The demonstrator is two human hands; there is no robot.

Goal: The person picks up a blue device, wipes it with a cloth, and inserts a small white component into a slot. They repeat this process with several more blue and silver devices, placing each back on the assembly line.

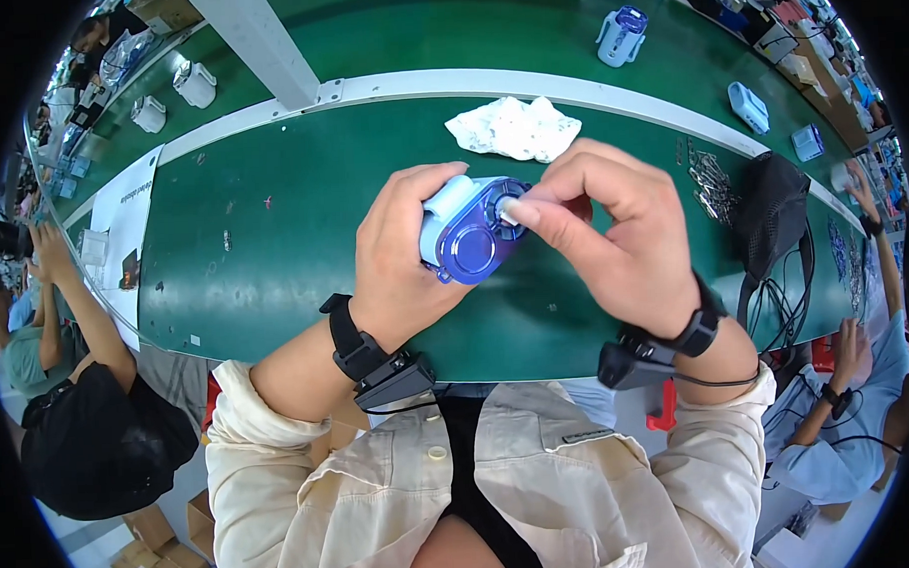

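Observation:
My left hand (401,244) wraps round a blue plastic device (470,251), holding it tilted above the green table. Its body is light blue, and its dark-blue see-through end has a large round disc beside a smaller ring-shaped opening. At that smaller opening, the thumb and fingers of my right hand (613,228) pinch together on a small white piece (508,211); its kind is mostly hidden by the fingertips. Just beyond both hands lies a crumpled white cloth (514,129) with dark specks.
Similar blue devices (622,36) stand beyond the white metal rail (427,83). A black pouch (774,208) with cables lies at the right, beside small metal parts (711,187). White paper (122,235) lies at the left. Other people (99,427) work on both sides.

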